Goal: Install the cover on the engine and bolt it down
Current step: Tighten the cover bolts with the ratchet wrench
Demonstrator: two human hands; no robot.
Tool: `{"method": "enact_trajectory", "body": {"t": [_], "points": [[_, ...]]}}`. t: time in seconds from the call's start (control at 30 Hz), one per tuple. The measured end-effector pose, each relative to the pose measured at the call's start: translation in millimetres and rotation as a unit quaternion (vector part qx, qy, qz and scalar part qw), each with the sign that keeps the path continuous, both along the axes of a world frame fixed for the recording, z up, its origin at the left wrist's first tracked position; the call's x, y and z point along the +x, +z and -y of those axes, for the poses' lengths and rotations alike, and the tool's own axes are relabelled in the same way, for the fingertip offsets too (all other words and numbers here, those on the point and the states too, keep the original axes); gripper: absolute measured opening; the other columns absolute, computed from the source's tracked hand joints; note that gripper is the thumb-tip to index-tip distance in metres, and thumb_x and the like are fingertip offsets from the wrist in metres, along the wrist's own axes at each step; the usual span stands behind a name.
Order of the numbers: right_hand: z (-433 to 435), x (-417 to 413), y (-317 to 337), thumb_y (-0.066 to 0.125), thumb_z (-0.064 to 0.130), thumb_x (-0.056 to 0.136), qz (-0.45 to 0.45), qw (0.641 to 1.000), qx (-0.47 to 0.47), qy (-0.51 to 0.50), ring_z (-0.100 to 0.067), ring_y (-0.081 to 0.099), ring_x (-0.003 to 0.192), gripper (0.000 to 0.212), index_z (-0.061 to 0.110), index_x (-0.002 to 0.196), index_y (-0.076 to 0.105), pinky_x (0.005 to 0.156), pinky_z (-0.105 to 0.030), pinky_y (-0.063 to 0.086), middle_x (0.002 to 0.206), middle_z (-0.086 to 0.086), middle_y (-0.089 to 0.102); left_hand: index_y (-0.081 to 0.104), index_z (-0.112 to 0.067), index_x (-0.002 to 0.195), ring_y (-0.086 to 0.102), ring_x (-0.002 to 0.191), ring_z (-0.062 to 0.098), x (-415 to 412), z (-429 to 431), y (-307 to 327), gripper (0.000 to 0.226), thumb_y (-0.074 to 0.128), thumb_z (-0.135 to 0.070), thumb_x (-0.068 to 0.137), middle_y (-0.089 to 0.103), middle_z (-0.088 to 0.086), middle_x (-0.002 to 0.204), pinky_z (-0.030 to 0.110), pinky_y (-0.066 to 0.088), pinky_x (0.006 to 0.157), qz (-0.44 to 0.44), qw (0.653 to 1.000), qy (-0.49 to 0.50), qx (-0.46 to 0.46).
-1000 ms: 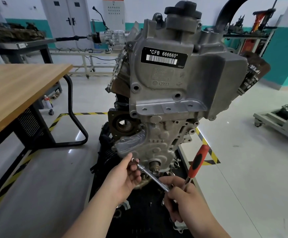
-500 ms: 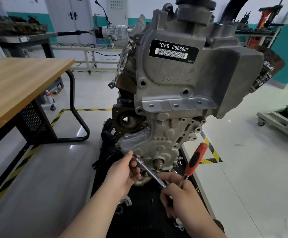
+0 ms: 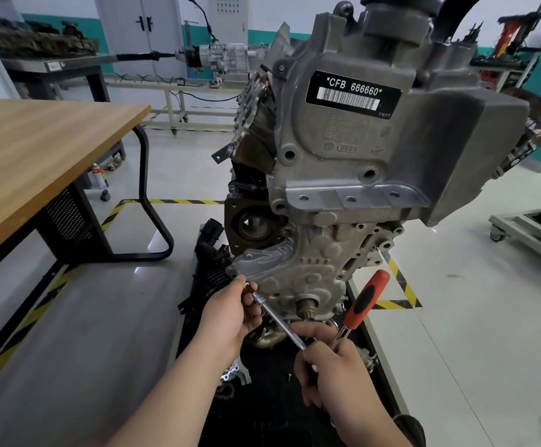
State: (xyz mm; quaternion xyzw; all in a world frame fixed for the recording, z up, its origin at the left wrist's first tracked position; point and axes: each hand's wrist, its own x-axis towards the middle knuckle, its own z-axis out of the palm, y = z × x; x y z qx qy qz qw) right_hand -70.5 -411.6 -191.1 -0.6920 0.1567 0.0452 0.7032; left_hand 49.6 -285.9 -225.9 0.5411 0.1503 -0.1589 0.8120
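Note:
A grey engine [image 3: 375, 150] stands upright on a black stand, with a cast grey cover [image 3: 301, 269] seated on its lower front. My right hand [image 3: 333, 366] grips a ratchet wrench [image 3: 364, 301] with a red and black handle that points up and right. Its long steel extension bar [image 3: 279, 321] slants up and left to a bolt at the cover's lower left edge. My left hand [image 3: 230, 314] pinches the socket end of the bar there, hiding the bolt head.
A wooden-topped table [image 3: 37, 156] with black legs stands at the left. Yellow and black tape marks the floor around the stand. A wheeled cart [image 3: 533, 230] sits at the right, and a bench with a gearbox [image 3: 220, 56] stands behind.
The view has drawn closer to the engine. Both hands keep the same hold on the wrench and bar, and the handle has stayed at nearly the same angle.

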Motion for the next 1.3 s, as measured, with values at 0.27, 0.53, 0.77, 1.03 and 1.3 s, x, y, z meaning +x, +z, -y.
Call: {"method": "enact_trajectory", "body": {"t": [0.27, 0.53, 0.77, 1.03, 1.3], "points": [[-14.3, 10.7, -19.4, 0.039, -0.005, 0.087, 0.031, 0.999, -0.006, -0.022, -0.018, 0.037, 0.035, 0.039, 0.022, 0.092, 0.067, 0.039, -0.022, 0.031, 0.049, -0.007, 0.050, 0.072, -0.016, 0.067, 0.051, 0.045, 0.008, 17.5, -7.8, 0.0, 0.031, 0.061, -0.031, 0.091, 0.048, -0.008, 0.048, 0.023, 0.047, 0.051, 0.091, 0.987, 0.011, 0.131], [-64.9, 35.7, -35.3, 0.047, -0.003, 0.087, 0.073, 0.996, 0.013, -0.041, -0.008, 0.045, 0.046, 0.038, 0.028, 0.108, 0.057, 0.044, -0.020, 0.038, 0.065, -0.006, 0.053, 0.067, -0.017, 0.065, 0.053, 0.054, 0.015, 39.8, -5.3, 10.1, 0.026, 0.068, -0.034, 0.085, 0.059, -0.007, 0.051, 0.030, 0.050, 0.063, 0.095, 0.971, 0.145, 0.164], [-80.8, 52.5, -38.3, 0.045, -0.002, 0.090, 0.079, 0.992, 0.065, -0.070, -0.013, 0.042, 0.047, 0.042, 0.037, 0.095, 0.060, 0.043, -0.024, 0.035, 0.060, -0.004, 0.051, 0.069, -0.024, 0.072, 0.055, 0.062, 0.011, 51.7, -4.1, 6.5, 0.020, 0.062, -0.023, 0.090, 0.062, -0.008, 0.061, 0.026, 0.047, 0.065, 0.055, 0.986, 0.089, 0.132], [-83.2, 56.7, -44.7, 0.045, 0.002, 0.089, 0.083, 0.993, 0.053, -0.070, -0.011, 0.041, 0.045, 0.035, 0.027, 0.112, 0.056, 0.044, -0.023, 0.035, 0.059, -0.002, 0.049, 0.070, -0.020, 0.071, 0.050, 0.058, 0.014, 53.0, -4.6, 13.1, 0.020, 0.063, -0.022, 0.090, 0.061, -0.003, 0.061, 0.021, 0.041, 0.048, 0.025, 0.995, 0.084, 0.053], [-89.7, 58.8, -44.6, 0.041, -0.001, 0.091, 0.043, 0.969, 0.222, -0.104, -0.013, 0.032, 0.039, 0.031, 0.015, 0.110, 0.061, 0.042, -0.024, 0.032, 0.056, -0.004, 0.047, 0.068, -0.019, 0.072, 0.044, 0.051, 0.018, 50.5, -7.2, 12.9, 0.019, 0.063, -0.022, 0.090, 0.052, 0.003, 0.060, 0.028, 0.037, 0.051, 0.020, 0.996, 0.066, 0.057]]}}
